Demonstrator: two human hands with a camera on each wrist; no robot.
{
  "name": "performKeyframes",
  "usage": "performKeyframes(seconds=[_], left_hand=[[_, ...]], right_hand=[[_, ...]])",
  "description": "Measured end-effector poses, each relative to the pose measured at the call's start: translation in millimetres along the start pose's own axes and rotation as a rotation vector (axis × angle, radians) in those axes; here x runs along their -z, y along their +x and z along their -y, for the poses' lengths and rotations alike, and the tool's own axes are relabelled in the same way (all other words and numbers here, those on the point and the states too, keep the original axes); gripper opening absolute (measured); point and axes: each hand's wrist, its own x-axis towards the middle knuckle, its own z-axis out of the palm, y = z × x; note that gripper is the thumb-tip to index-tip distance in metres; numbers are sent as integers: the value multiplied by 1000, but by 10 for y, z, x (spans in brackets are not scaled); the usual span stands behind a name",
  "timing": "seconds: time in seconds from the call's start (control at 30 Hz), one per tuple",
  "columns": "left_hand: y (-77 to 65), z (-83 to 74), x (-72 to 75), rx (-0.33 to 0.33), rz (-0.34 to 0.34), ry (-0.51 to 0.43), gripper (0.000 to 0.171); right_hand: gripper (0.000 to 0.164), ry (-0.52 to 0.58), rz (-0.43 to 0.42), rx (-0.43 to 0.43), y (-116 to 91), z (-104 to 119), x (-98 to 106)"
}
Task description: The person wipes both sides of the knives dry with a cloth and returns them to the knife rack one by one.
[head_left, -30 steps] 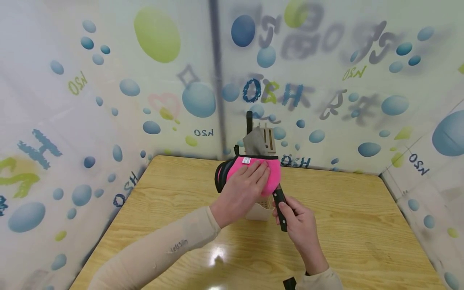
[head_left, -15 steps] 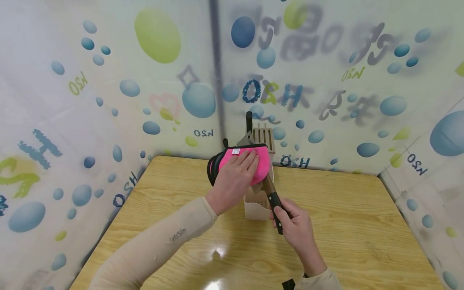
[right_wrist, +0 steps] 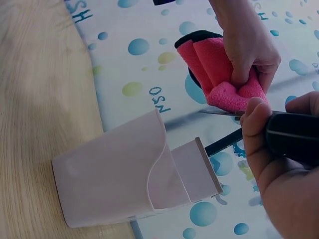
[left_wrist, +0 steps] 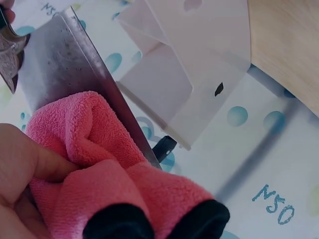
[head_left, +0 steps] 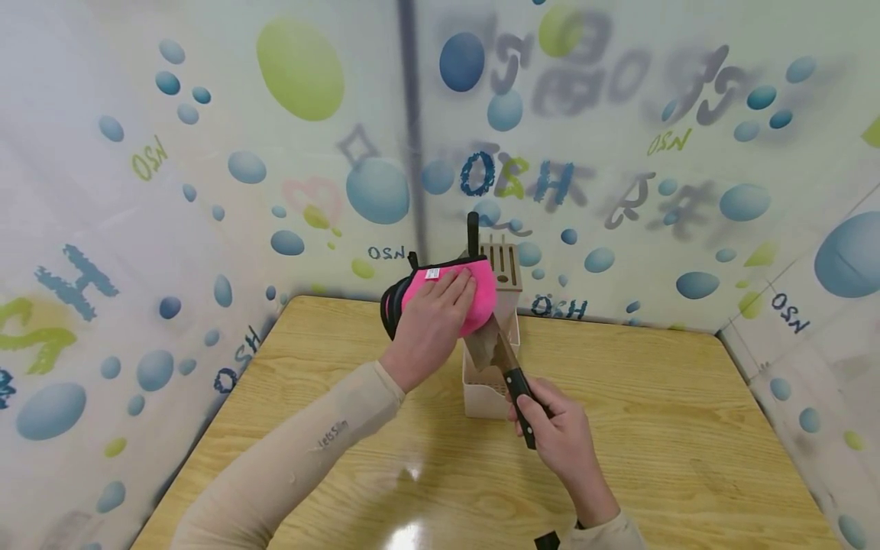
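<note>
In the head view my right hand [head_left: 564, 431] grips the black riveted handle of a cleaver [head_left: 484, 348], whose broad metal blade slants up and left. My left hand [head_left: 429, 328] holds a bright pink cloth [head_left: 485, 298] with black trim against the blade, fingers laid flat over it from above. In the left wrist view the thumb presses the folded cloth [left_wrist: 89, 129] from the other side, so it wraps part of the blade [left_wrist: 65, 55]. Blade area under the cloth is hidden. The right wrist view shows the fingers curled round the dark handle [right_wrist: 291, 134].
Behind the cleaver stands a pale knife block [head_left: 509, 305] with a slotted top and a low front compartment. A black-handled utensil [head_left: 473, 233] sticks up from it. The wooden table [head_left: 653, 428] meets patterned walls at its back and sides.
My left hand has slid the cloth left and up, away from the handle, baring more blade near it. The cleaver's handle has shifted slightly left and down.
</note>
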Motion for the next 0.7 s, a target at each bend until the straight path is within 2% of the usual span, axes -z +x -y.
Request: performKeyframes(seconds=[0.3,0.5,0.7], left_hand=[[42,108,-40,39,-14,-16,51],[65,174,-45,85,10,-41,50],[73,206,-27,97,-14,-53,49]], right_hand=[[25,35,24,-30,-6,2,4],[27,93,18,-116,-15,45,-8],[34,139,7,-204,-31,66,-22]])
